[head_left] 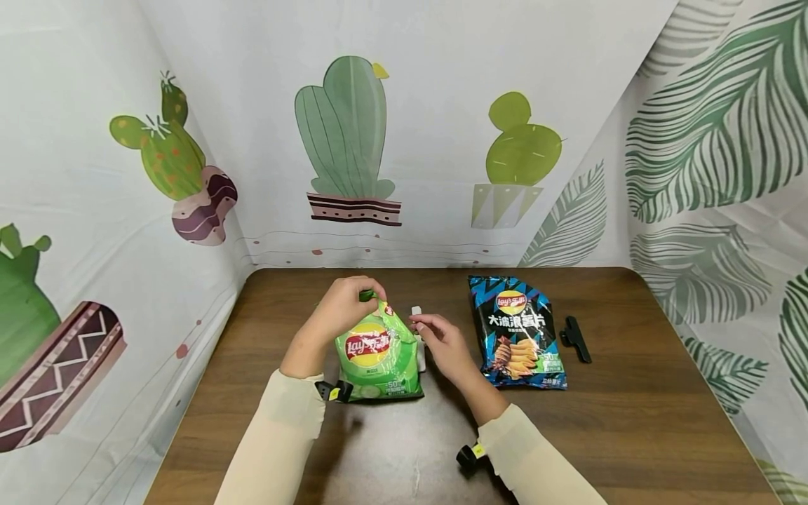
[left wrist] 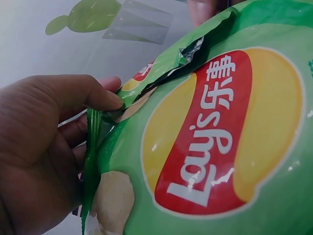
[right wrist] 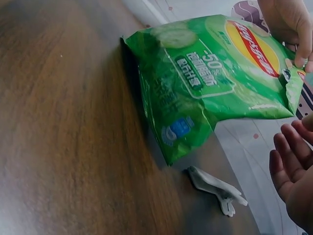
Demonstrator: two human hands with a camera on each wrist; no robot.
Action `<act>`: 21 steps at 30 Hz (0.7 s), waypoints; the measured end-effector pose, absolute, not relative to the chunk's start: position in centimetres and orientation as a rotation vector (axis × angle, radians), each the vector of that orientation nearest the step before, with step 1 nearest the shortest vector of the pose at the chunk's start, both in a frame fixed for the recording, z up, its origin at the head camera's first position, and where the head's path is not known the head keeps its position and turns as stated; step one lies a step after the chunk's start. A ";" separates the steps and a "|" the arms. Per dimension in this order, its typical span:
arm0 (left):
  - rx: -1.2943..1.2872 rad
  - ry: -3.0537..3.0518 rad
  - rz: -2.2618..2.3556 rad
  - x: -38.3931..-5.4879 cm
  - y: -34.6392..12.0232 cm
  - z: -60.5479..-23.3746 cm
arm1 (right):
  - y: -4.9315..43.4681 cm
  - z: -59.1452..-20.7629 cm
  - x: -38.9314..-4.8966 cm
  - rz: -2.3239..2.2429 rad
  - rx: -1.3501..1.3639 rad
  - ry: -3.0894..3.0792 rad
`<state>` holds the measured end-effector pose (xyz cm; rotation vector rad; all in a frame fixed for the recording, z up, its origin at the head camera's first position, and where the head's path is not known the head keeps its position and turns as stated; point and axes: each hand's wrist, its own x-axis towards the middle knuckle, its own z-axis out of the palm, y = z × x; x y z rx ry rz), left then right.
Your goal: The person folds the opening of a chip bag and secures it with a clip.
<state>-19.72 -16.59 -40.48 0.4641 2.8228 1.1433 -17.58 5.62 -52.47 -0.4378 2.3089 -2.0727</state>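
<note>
A green Lay's potato chip bag [head_left: 379, 354] leans upright on the table, its top edge folded over and creased. My left hand [head_left: 347, 305] pinches the bag's top left side; in the left wrist view its thumb [left wrist: 110, 99] presses at the folded edge. Beside the bag's upper right corner is my right hand [head_left: 449, 347], its fingers [right wrist: 288, 152] loosely bent just off the corner in the right wrist view. On the table behind the bag lies a white clip [right wrist: 215, 188], partly hidden by the bag in the head view.
To the right lies a blue and black Lay's chip bag [head_left: 517, 333], flat on the wooden table [head_left: 637, 421]. A black clip [head_left: 576, 340] is next to it. A cloth backdrop [head_left: 435, 140] printed with cacti rises behind the table's far edge.
</note>
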 end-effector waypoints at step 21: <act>0.437 2.805 1.139 -19.7 -16.7 -40.4 | 6.3 -53.3 -18.1 -1.611 -0.285 2.720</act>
